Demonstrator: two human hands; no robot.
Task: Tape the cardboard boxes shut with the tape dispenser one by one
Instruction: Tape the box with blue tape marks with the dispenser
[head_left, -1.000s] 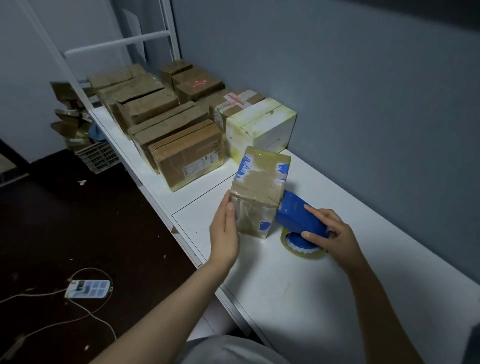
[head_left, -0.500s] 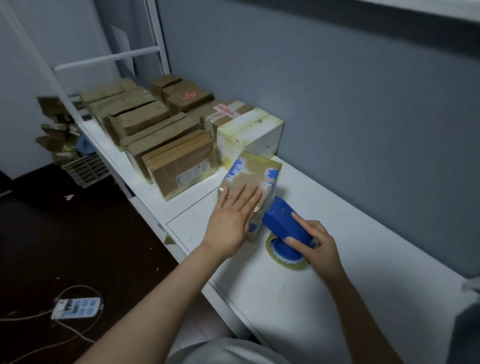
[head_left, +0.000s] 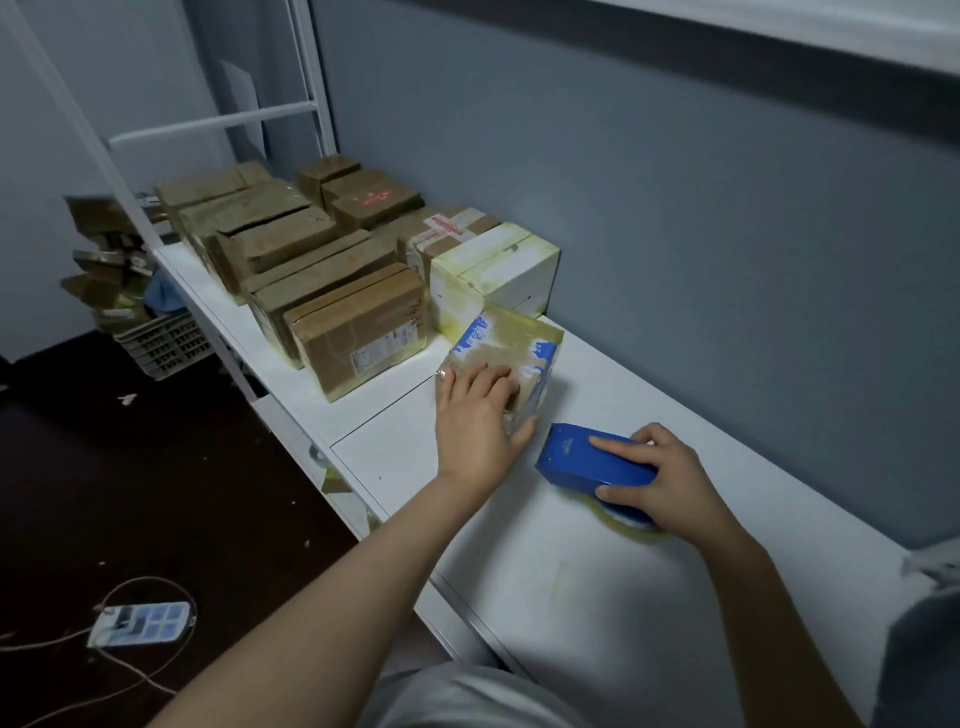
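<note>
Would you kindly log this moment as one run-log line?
left hand: pressed flat on small taped box | right hand: grips blue tape dispenser | both on white table

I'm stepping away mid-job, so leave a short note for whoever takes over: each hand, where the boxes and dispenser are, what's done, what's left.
Left hand: fingers flat, pressing the top of the small blue-printed cardboard box on the white table.
Right hand: grips the blue plastic tape dispenser, resting on the table beside that box.
Done: glossy tape covers this box's top.
Left: the row of brown cardboard boxes behind; at least one shows a gaping flap.
</note>
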